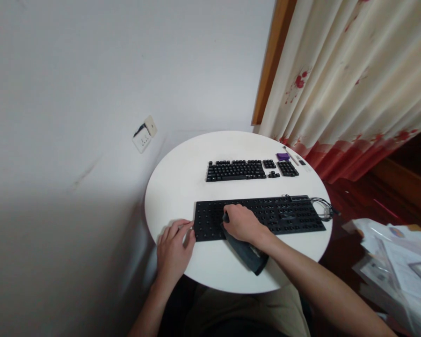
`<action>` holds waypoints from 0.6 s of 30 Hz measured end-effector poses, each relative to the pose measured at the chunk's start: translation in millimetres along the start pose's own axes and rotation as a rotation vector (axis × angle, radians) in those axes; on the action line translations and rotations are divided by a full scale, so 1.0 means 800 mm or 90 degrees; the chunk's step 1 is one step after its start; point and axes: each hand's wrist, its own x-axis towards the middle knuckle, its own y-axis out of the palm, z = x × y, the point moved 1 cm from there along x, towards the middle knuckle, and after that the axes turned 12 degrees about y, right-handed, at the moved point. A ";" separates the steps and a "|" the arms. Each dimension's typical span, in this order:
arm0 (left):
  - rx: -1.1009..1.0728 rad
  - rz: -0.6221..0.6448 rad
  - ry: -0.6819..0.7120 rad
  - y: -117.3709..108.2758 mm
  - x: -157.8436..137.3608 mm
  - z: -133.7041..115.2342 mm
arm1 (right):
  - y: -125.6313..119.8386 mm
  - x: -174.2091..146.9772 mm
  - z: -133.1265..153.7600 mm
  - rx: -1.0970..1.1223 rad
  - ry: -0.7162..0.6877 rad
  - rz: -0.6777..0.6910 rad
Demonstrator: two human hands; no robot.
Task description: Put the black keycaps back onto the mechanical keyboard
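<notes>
A black keyboard base [277, 220] without its keycaps lies near the front of the round white table [175, 187]. My right hand [241, 222] is closed round a dark grey cloth [243, 255] and presses it onto the left half of the base. Part of the cloth hangs loosely toward the table's front edge. My left hand [175, 245] rests on the tabletop at the base's left end, fingers apart, fingertips at its edge. Behind the base, loose black keycaps [235, 171] are laid out in keyboard order, with number-pad keycaps [287, 168] to their right.
A coiled cable [323, 209] comes off the base's right end. A folded purple cloth [282, 156] and a thin brush-like tool [290, 155] lie at the back right. Wall sockets [142, 139] are on the left; a curtain [323, 93] and plastic bags [400, 267] are right.
</notes>
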 end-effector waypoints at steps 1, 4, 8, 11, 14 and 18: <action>0.000 0.003 -0.001 0.000 0.000 0.000 | -0.001 0.000 -0.008 -0.004 0.008 0.006; -0.001 0.000 -0.004 0.001 0.000 0.000 | -0.010 -0.001 -0.048 -0.019 0.055 0.024; -0.003 -0.011 -0.004 0.001 0.000 0.000 | -0.023 -0.004 -0.090 -0.028 0.106 0.016; 0.001 -0.009 0.002 0.001 0.001 0.001 | -0.020 -0.007 -0.084 0.004 0.102 -0.021; 0.010 -0.007 0.011 0.002 0.001 0.003 | -0.009 -0.010 -0.055 0.065 0.047 -0.050; 0.015 -0.010 0.028 0.004 0.002 0.008 | 0.003 -0.015 -0.039 0.067 0.016 -0.032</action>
